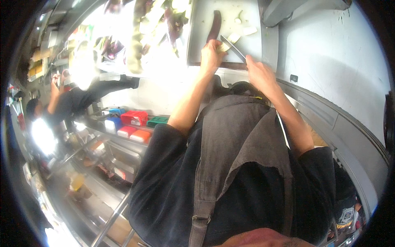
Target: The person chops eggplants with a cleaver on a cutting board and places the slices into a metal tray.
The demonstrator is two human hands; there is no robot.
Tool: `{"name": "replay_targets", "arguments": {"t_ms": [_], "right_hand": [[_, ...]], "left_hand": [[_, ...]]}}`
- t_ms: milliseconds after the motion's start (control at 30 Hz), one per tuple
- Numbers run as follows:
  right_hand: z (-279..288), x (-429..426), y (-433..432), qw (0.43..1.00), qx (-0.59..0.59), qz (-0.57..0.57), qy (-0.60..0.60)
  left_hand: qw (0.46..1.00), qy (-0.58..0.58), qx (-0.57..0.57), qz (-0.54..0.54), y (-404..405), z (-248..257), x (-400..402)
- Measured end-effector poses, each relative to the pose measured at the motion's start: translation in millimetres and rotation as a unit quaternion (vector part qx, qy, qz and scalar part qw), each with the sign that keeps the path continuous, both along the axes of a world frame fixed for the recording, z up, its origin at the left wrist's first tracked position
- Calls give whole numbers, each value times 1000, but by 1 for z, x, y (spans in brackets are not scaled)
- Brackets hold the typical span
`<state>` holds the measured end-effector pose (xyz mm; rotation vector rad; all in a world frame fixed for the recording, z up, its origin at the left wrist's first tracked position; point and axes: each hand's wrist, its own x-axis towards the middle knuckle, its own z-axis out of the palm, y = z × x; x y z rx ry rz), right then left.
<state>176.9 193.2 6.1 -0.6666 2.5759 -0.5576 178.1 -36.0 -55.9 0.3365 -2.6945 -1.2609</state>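
My right hand (pixel 261 72) grips a kitchen knife (pixel 234 48), its blade angled up and left over a white cutting board (pixel 250 14). Beside the blade, my left hand (pixel 212 58) has its fingers closed around a pale cut eggplant piece (pixel 223 47). A long, dark purple eggplant (pixel 215 24) lies just beyond those fingers; whether they also touch it is unclear. Another pale eggplant piece (pixel 235 38) lies by the knife tip, and a smaller chunk (pixel 250 30) sits to its right. Farther back is a cut-off eggplant stem (pixel 238 18).
Left of the board, more eggplants (pixel 173 24) and pale pieces lie in strong glare. A light wall (pixel 327 46) runs along the right. At the far left a person in dark clothes (pixel 74 100) stands at the counter. Colored bins (pixel 134 118) sit on a lower shelf.
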Motion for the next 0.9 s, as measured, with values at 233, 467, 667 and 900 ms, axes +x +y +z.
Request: {"name": "replay_targets", "arguments": {"t_ms": [233, 467, 667, 900], "right_hand": [[-9, -14, -6, 995, -59, -44, -62], [-23, -1, 26, 970, -148, -192, 17], [-13, 5, 29, 979, -112, -170, 4], [-14, 19, 43, 945, -158, -285, 31]], "left_hand": [[988, 125, -94, -8, -9, 38, 10], [950, 224, -198, 86, -73, 116, -13], [983, 76, -166, -14, -8, 32, -34], [965, 73, -175, -182, 19, 5, -57]]}}
